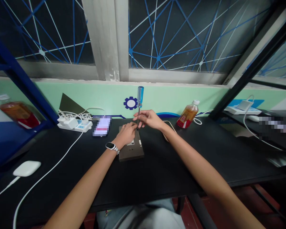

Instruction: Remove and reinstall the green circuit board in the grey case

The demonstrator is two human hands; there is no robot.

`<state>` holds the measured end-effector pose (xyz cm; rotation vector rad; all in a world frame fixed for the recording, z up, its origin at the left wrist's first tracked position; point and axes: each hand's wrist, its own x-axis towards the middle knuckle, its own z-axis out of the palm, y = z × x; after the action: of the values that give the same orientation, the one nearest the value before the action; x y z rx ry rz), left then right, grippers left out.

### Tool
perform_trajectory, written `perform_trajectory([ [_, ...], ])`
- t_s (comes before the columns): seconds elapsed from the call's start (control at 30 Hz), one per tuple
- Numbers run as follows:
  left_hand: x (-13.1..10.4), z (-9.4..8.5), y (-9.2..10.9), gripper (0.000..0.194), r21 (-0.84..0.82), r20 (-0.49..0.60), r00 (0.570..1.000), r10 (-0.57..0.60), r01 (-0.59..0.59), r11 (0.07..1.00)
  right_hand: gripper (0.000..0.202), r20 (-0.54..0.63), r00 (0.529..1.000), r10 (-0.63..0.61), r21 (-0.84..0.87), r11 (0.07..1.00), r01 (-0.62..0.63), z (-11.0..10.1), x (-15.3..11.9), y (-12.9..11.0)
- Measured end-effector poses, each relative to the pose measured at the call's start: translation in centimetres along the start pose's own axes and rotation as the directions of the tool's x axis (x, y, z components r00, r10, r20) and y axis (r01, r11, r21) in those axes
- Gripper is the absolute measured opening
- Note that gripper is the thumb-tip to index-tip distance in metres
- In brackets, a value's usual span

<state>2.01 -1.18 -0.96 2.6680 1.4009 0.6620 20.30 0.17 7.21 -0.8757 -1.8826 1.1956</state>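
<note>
A flat grey-brown box-shaped device [131, 154] lies on the black desk in front of me. My left hand [125, 135], with a watch on its wrist, rests on the device's upper part, its fingertips close to the screwdriver's tip. The screwdriver [140, 95] stands nearly upright, its blue clear handle on top and its shaft pointing down at the device's far right edge. My right hand [147, 120] pinches the metal shaft below the handle. The exact spot where the tip meets the device is hidden by fingers.
Behind on the left are a white power strip [85, 126] with cables and a phone [102, 126]. A drink bottle [187, 114] stands at the back right. A white case [27, 168] lies at the left on the black desk [166, 178].
</note>
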Motion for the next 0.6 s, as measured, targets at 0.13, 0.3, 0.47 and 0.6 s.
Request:
perform_trajectory([
  [0.13,0.0,0.0,0.0,0.035,0.013,-0.002,1.000,0.001,-0.001,1.000,0.027,-0.149,0.986,-0.076,-0.101,0.993,0.062,0.3,0.3,0.7],
  [0.3,0.0,0.2,-0.1,0.037,0.001,-0.014,1.000,0.005,-0.005,1.000,0.027,-0.172,0.984,-0.046,-0.012,0.999,0.045,0.1,0.6,1.3],
  [0.47,0.0,0.2,-0.1,0.037,0.013,-0.014,1.000,0.003,-0.002,1.000,0.020,-0.065,0.997,-0.047,-0.023,0.999,0.045,0.0,0.3,0.6],
  [0.6,0.0,0.1,0.0,0.036,0.011,-0.010,1.000,0.000,0.000,1.000,0.022,-0.122,0.986,-0.116,-0.216,0.972,0.088,0.1,0.0,0.5],
])
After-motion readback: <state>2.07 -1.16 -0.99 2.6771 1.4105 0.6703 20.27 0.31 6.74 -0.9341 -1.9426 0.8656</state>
